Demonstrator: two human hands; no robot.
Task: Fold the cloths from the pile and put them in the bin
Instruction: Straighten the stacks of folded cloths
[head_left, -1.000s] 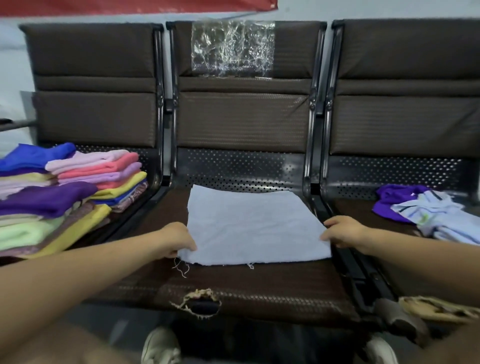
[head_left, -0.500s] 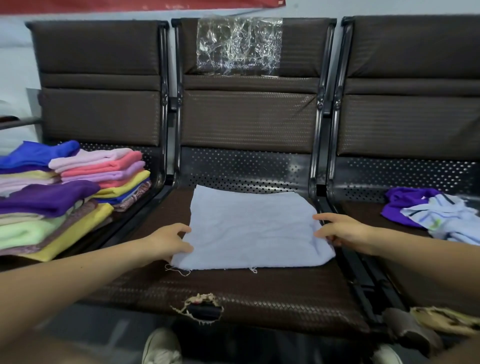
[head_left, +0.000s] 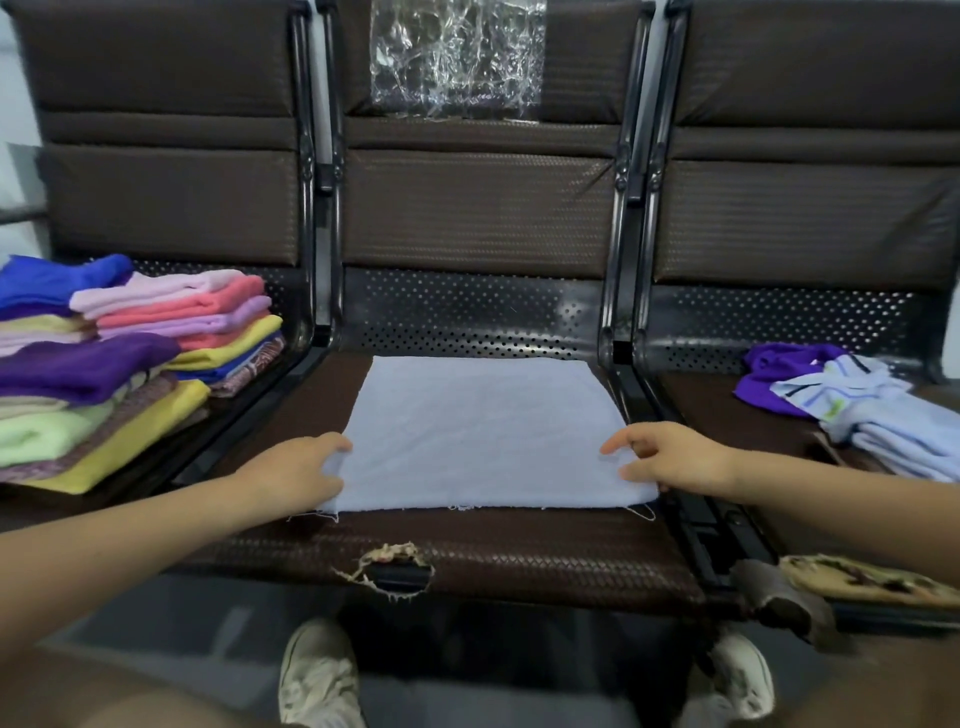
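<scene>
Two hands (head_left: 298, 470) (head_left: 670, 460) grip one blue cloth (head_left: 480, 431).

Cloth (head_left: 480, 431) flat on middle seat (head_left: 519, 551), left hand (head_left: 296, 470) at its near-left corner, right hand (head_left: 670, 460) at near-right. Folded stack (head_left: 119, 358) on left seat; loose pile (head_left: 852, 405) on right seat. Shoes (head_left: 317, 675) on floor below, in front of the seat.
</scene>
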